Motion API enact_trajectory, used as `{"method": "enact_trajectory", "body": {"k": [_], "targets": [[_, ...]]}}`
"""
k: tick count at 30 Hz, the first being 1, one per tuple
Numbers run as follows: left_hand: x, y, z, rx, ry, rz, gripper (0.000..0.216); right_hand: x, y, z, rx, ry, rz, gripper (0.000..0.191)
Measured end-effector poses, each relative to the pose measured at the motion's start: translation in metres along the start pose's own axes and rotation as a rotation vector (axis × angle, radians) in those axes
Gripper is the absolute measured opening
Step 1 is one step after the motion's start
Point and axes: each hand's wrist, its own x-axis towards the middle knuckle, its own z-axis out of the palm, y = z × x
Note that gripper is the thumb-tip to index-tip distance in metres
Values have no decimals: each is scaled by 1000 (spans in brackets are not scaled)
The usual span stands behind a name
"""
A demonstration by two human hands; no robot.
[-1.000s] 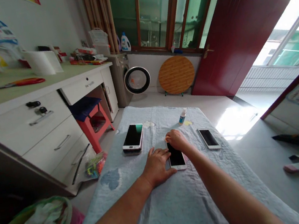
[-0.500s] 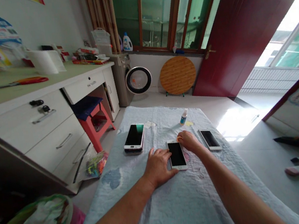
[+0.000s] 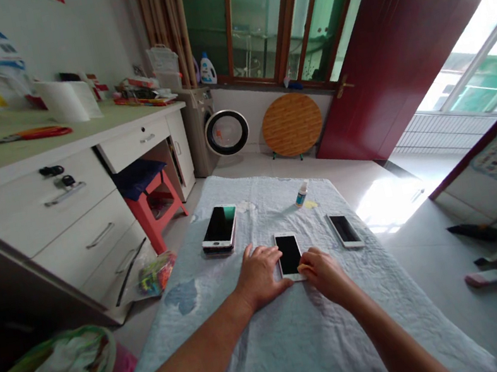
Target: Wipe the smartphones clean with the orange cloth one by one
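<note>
A white smartphone [image 3: 289, 256] with a dark screen lies flat on the cloth-covered table, between my hands. My left hand [image 3: 260, 273] rests along its left side, fingers spread, fingertips at the edge and thumb by the lower left corner. Pinched in my right hand [image 3: 323, 270] is a small orange cloth [image 3: 305, 268], pressed on the phone's lower right edge; the fingers hide most of it. To the right lies another white phone [image 3: 345, 231]. Further left, a phone with a white front [image 3: 220, 226] tops a small stack. A small spray bottle [image 3: 301, 195] stands beyond my right hand.
The table wears a pale blue quilted cover [image 3: 279, 360]. At left are a desk with drawers [image 3: 73, 226], a red stool [image 3: 151, 209] and a waste bin [image 3: 119, 363]. A washing machine with its door open [image 3: 227, 132] and a round wooden tabletop [image 3: 292, 125] stand beyond.
My right hand has slid with the orange cloth from the phone's upper right corner down to its lower right edge. My left hand stays by the phone; the view has shifted slightly.
</note>
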Motion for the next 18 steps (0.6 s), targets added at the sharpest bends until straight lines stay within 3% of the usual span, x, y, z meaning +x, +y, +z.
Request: {"method": "enact_trajectory", "body": {"k": [5,18], "targets": [[0,-1,1,7,-8,27,60,5,0,-5,-6,-92,-78,16],[1,4,-7,27,-38,50,59,119,-5,-2,-338,-101,-64,26]]}}
